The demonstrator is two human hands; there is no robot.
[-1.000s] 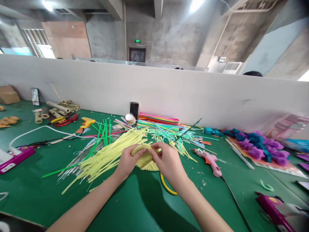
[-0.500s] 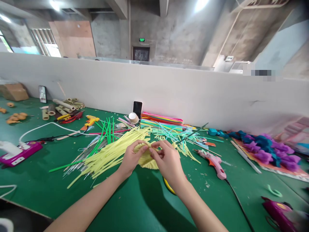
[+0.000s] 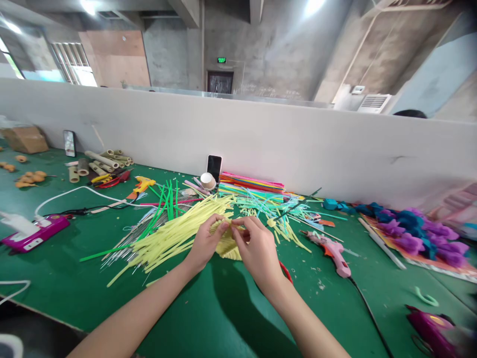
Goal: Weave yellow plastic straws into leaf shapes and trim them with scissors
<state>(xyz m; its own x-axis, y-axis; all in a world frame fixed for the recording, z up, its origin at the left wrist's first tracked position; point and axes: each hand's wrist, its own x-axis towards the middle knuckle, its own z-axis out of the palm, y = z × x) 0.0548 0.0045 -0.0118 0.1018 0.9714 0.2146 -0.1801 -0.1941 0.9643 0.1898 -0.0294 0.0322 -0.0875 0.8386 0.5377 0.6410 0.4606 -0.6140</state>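
Between my hands is a pale yellow ribbed piece [image 3: 228,248], seemingly made of fuzzy pipe cleaners laid side by side. My left hand [image 3: 206,243] grips its left side, thumb and fingers pinched at the top edge. My right hand [image 3: 257,246] pinches at the upper right of the same piece, its fingertips close to the left thumb. The exact hold there is partly hidden by the fingers. A large bunch of yellow pipe cleaners [image 3: 179,228] lies just left of and behind my hands. Red tool handles [image 3: 286,272] show partly beneath my right forearm.
On the right lies a pink glue gun [image 3: 337,258] with its cord; a yellow glue gun [image 3: 143,185] is at the left. Bundled coloured pipe cleaners [image 3: 253,184] lie before a propped phone [image 3: 214,166]. Purple power strips [image 3: 37,233] sit at both sides. A white partition [image 3: 316,144] stands behind.
The view has shifted slightly. My right hand and forearm have moved a little, covering the yellow handle seen earlier while more of the red one shows. Both hands keep pinching the yellow piece.
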